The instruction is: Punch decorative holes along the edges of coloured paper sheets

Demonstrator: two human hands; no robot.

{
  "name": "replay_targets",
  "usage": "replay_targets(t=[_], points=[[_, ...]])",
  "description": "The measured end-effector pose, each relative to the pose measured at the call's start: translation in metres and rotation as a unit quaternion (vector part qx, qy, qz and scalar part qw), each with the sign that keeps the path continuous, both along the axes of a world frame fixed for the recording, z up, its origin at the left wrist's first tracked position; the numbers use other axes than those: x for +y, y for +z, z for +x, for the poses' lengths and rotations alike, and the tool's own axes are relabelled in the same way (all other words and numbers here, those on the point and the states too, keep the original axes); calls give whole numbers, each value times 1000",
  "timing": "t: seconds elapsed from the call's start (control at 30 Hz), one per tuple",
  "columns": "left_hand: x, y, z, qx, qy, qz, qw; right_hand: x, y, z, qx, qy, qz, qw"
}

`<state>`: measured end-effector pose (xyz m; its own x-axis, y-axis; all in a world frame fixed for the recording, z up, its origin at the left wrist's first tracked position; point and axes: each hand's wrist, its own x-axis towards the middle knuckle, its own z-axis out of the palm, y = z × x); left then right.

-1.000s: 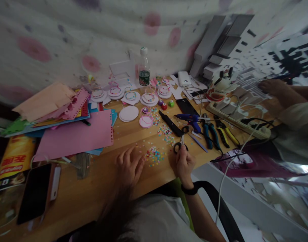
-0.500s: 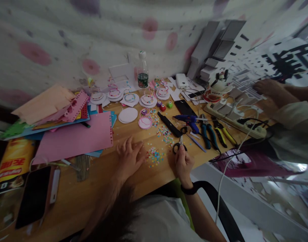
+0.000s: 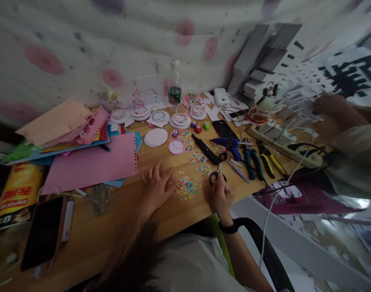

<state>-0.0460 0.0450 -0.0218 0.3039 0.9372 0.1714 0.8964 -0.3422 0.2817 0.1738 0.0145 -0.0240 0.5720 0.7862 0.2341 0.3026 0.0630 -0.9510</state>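
Observation:
My left hand [image 3: 157, 187] lies palm down on the wooden table, fingers spread, holding nothing. Just right of its thumb is a patch of loose coloured sequins [image 3: 187, 187]. My right hand [image 3: 223, 196] is closed, thumb against fingers, at the black-handled scissors [image 3: 214, 177]; the grip itself is partly hidden. Beyond the hands lie a pink-rimmed disc [image 3: 176, 147] and plain white discs [image 3: 155, 137]. Several white discs with beaded bracelets [image 3: 181, 119] stand behind them. Small owl-like beads [image 3: 198, 129] in red, purple and green sit nearby.
A blue glue gun [image 3: 228, 142], teal pliers [image 3: 254, 162] and yellow pliers [image 3: 270, 162] lie to the right, by a power strip [image 3: 285, 146]. Coloured paper [image 3: 94, 162] and a phone [image 3: 42, 233] are at left. A bottle [image 3: 174, 83] stands behind. Another person's hand [image 3: 329, 107] is far right.
The view has shifted slightly, so the table items appear a little further right. Both hands keep nearly the same pose and place.

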Motion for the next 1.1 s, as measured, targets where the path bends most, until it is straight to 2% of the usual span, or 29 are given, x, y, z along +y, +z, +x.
replay_targets(t=[0.17, 0.33, 0.43, 0.53, 0.73, 0.9, 1.1], points=[[-3, -4, -11, 1, 11, 31, 999, -1, -3, 1, 13, 3, 2, 1000], [-14, -4, -23, -81, 38, 106, 990, -1, -1, 0, 11, 4, 2, 1000], [-20, 0, -16, -138, 35, 170, 975, -1, 0, 0, 19, 8, -2, 1000], [-29, 3, -4, -172, -1, 181, 968, 0, -2, 0, 51, 4, -8, 999], [-44, -2, 5, -106, -60, 154, 981, 1, -5, -2, 115, -16, -2, 993], [-45, -6, 2, -79, -57, 155, 983, 2, 0, -4, 98, -1, 2, 995], [-43, -6, 0, -75, -54, 165, 982, 1, -2, 0, 70, 14, -13, 997]])
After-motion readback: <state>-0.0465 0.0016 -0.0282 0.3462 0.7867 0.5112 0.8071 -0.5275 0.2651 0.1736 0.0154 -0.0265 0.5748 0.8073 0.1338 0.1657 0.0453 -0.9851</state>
